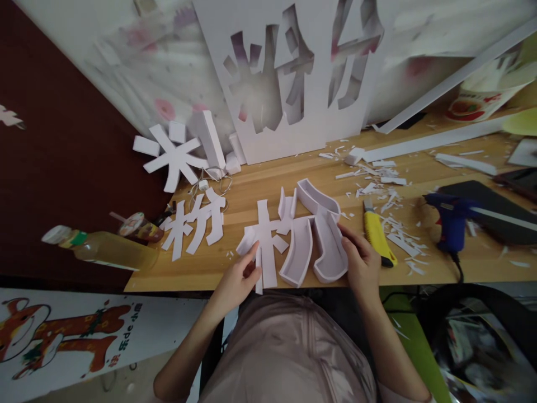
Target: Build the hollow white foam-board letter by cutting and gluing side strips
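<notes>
A white foam Chinese character (267,246) lies near the front edge of the table. Its right part is a hollow shape with raised walls (331,254), while its left part looks flat. My right hand (364,266) grips the outer right wall of the hollow part, thumb on top of the edge. At the character's left side, my left hand (237,280) has finger and thumb closed about a narrow white foam strip (259,274), index fingertip on the foam. Just right of my right hand lies a yellow utility knife (378,232).
Foam scraps (390,196) litter the table's right side, near a blue glue gun (453,218) with a cord. Smaller foam characters (195,221), a drink bottle (104,249) and a cup (140,226) stand left. A cut-out foam board (260,145) leans behind.
</notes>
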`<state>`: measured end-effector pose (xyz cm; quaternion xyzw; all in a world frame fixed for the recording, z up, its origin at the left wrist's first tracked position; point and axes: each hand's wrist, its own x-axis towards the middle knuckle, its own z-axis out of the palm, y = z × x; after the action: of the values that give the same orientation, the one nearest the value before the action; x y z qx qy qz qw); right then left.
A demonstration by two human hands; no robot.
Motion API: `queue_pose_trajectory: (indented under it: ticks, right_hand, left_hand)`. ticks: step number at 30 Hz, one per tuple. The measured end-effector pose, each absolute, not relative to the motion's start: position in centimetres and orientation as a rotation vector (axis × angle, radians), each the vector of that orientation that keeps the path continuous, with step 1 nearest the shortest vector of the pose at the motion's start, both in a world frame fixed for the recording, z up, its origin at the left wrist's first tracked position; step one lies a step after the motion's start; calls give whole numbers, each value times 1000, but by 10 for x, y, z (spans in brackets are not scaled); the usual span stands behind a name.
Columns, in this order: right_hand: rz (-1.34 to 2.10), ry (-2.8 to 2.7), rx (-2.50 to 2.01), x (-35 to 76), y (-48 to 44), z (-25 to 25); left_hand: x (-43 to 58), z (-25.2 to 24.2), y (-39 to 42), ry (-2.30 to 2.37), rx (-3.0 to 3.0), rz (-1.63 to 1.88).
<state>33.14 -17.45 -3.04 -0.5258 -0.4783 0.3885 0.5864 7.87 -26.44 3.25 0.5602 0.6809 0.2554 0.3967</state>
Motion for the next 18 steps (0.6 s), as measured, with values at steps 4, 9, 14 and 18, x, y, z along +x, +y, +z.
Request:
queue_pose_trajectory:
  ticks: [4,9,14,18]
  right_hand:
    - [895,-1105,-1232,331,-174,-33]
    - [879,-1087,-1250,331,-176,-36]
    - [876,-1060,-1314,331,-178,-31]
    - [896,-962,-1385,330,-177,-29]
  left_hand:
    - [76,25,-265,1653,1330,705]
    - [75,13,-274,1716,1262,854]
    - [78,18,-282,1932,1495,764]
    - [78,23,-284,2031,1765,696]
